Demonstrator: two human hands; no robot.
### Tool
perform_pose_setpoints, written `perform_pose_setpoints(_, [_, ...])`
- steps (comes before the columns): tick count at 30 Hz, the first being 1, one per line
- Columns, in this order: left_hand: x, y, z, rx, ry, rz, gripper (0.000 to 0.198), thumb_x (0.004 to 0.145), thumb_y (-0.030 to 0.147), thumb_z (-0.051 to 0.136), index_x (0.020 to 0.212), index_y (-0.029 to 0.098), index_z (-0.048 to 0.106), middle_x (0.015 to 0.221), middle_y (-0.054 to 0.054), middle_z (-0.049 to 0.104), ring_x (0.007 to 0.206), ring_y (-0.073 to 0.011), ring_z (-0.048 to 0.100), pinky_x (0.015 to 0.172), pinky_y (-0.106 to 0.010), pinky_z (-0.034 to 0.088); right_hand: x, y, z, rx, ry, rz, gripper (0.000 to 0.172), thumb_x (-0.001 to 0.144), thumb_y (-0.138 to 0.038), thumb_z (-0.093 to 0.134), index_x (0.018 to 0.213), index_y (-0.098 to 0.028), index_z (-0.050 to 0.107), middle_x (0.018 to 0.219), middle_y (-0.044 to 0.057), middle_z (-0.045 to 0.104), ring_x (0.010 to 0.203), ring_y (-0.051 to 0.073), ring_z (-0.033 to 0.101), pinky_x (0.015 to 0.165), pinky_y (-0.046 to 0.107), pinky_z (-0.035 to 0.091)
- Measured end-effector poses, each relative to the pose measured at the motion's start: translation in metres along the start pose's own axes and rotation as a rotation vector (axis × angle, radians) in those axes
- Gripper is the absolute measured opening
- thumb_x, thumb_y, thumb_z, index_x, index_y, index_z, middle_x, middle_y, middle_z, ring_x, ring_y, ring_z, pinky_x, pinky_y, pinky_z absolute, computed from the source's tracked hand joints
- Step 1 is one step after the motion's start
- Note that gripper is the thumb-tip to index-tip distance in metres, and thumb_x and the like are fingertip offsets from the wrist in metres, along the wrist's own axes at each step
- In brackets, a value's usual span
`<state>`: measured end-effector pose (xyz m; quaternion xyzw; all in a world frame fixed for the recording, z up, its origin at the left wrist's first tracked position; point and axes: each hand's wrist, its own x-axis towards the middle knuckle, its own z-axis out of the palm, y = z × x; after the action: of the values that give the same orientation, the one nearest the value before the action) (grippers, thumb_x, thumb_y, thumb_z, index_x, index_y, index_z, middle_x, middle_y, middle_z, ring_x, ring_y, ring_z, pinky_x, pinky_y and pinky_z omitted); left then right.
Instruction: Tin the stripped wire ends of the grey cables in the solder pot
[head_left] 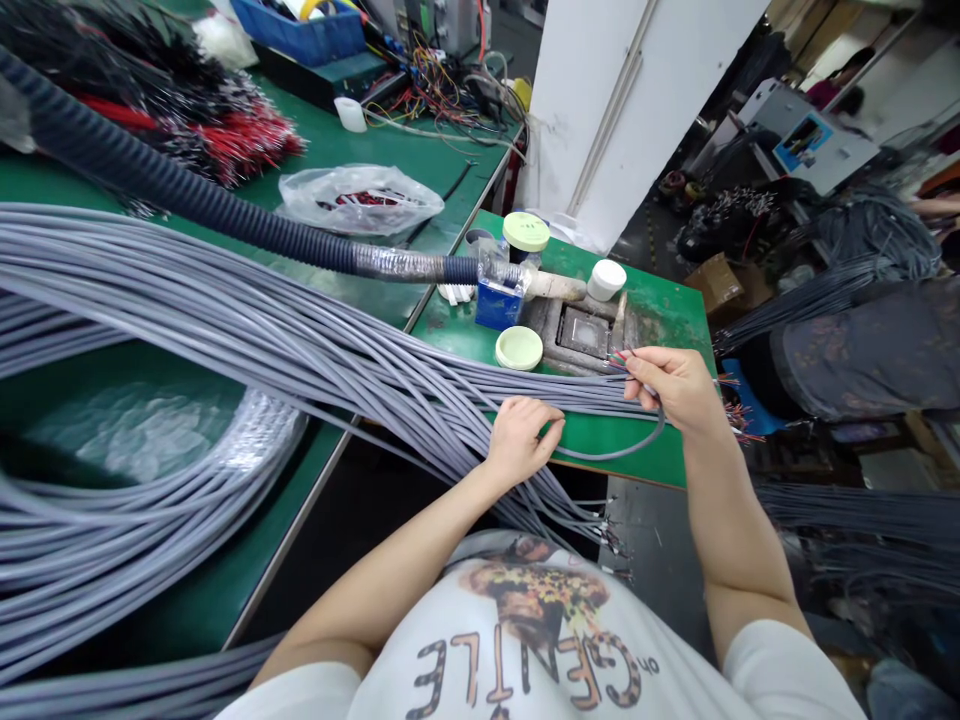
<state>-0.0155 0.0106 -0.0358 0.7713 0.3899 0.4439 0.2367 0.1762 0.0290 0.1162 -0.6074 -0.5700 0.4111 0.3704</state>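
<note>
Grey cables [315, 345] sweep in a thick bundle from the long green desk [322, 150] over the near part of the small green desk [660, 300], and some of their ends hang past its near edge. The right hand [671, 385] pinches a few cable ends, thumb and fingers together on them, and thin coloured wire ends [621, 358] poke out just past its fingertips. The left hand [521, 440] lies over the bundle close to the small desk's near edge, its fingers bent down on the cables; whether it grips them or only rests there, I cannot tell. One cable [622, 452] droops in a loop across the green top beside the right hand. Just past the bundle, on the small desk, sit a pale green lid [519, 348], a blue box [499, 305], a white-capped jar [606, 280], a green-capped jar [525, 232] and a worn metal block [583, 332] with a square recess. A ribbed dark blue hose [150, 165] crosses the long desk and ends in silver foil [397, 263] beside the blue box. Farther along that desk lie a plastic bag [360, 198], red and black wire bunches [225, 140] and a blue crate [300, 25] near the far corner, while more grey cable [75, 520] lies coiled at the near end.
</note>
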Motion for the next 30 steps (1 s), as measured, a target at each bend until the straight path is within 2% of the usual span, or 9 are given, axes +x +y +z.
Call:
perform_pose_setpoints(5, [0.0,0.0,0.0,0.006,-0.002,-0.001,0.012,0.089,0.024,0.051,0.087,0.021,0.062,0.084,-0.003,0.07,0.081,-0.0171,0.062,0.085,-0.036,0.039,-0.005,0.002,-0.003,0.002,0.003,0.001,0.031,0.077,-0.044,0.069,0.079,-0.013,0.072,0.053,0.002,0.063,0.036,0.005,0.043,0.033,0.017,0.027])
perform_pose_setpoints(12, [-0.001,-0.001,0.001,0.018,0.006,0.015,0.012,0.089,0.024,0.051,0.087,0.02,0.063,0.082,-0.003,0.07,0.081,-0.0166,0.062,0.085,-0.036,0.039,-0.015,0.001,-0.005,0.049,-0.01,0.025,0.035,0.076,-0.038,0.07,0.099,-0.012,0.071,0.052,0.0,0.062,0.036,0.005,0.044,0.034,0.016,0.03])
perform_pose_setpoints(20, [-0.002,-0.002,0.002,0.051,0.008,0.021,0.012,0.089,0.025,0.051,0.086,0.02,0.062,0.081,-0.002,0.069,0.08,-0.0165,0.061,0.084,-0.035,0.039,-0.035,-0.006,-0.006,0.016,0.008,0.002,0.02,0.074,-0.033,0.071,0.074,-0.013,0.067,0.052,0.0,0.063,0.037,0.005,0.046,0.036,0.015,0.031])
perform_pose_setpoints(30, [-0.003,-0.001,0.002,0.057,0.007,0.017,0.012,0.089,0.024,0.051,0.085,0.02,0.062,0.08,-0.002,0.068,0.08,-0.0162,0.06,0.084,-0.035,0.038,-0.045,-0.006,-0.005,0.028,0.027,-0.013,0.02,0.074,-0.033,0.071,0.072,-0.014,0.065,0.051,0.0,0.064,0.036,0.005,0.045,0.035,0.015,0.03])
